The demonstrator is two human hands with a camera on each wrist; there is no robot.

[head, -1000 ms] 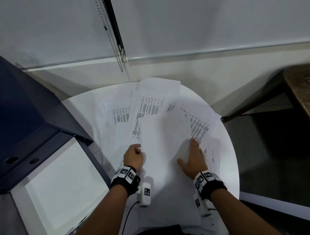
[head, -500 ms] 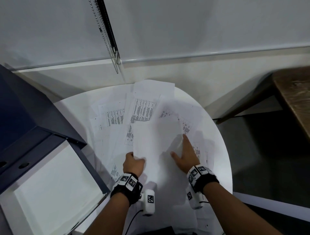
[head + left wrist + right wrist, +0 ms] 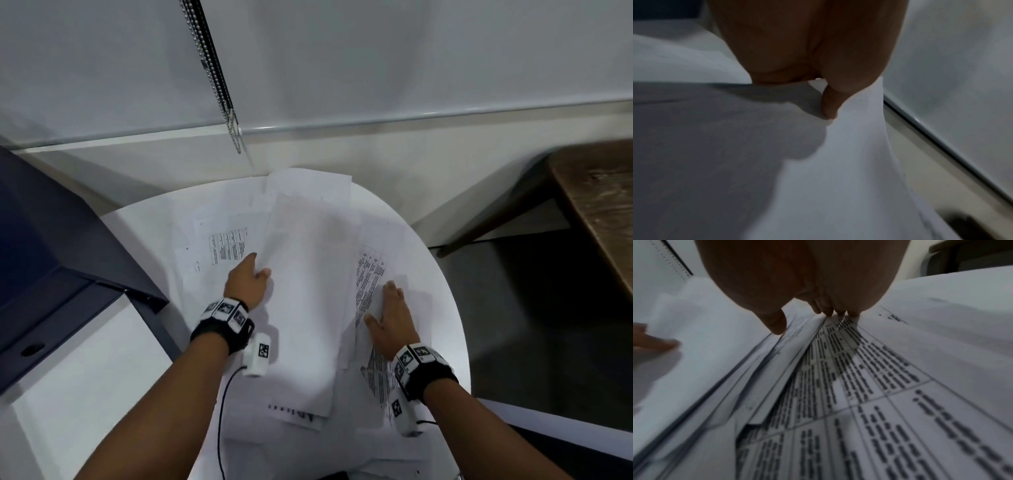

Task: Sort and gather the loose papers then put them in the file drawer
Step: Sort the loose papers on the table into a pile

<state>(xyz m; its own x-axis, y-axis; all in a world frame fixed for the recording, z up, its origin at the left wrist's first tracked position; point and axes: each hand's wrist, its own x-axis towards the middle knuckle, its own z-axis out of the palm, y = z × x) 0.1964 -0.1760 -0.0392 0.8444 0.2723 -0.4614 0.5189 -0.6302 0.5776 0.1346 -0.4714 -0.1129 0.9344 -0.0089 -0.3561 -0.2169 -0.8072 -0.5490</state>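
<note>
Loose white papers cover the round white table (image 3: 144,233). My left hand (image 3: 255,272) pinches the left edge of a stack of blank-side sheets (image 3: 308,291) in the middle. In the left wrist view the thumb (image 3: 830,104) curls over that lifted paper edge (image 3: 849,154). To the right, my right hand (image 3: 388,305) lies flat on a printed table sheet (image 3: 370,274), apart from the stack. Its straight fingertips (image 3: 838,313) press the printed sheet (image 3: 859,386). More printed sheets (image 3: 226,246) lie left of the stack.
A dark blue file cabinet (image 3: 51,240) stands at the left, with a white surface (image 3: 85,377) below its edge. A bead blind cord (image 3: 219,85) hangs against the wall behind the table. A wooden table (image 3: 599,205) stands at the right over dark floor.
My left hand has slid the stack farther away across the table and to the left. My right hand has left the stack and moved right onto the printed sheet.
</note>
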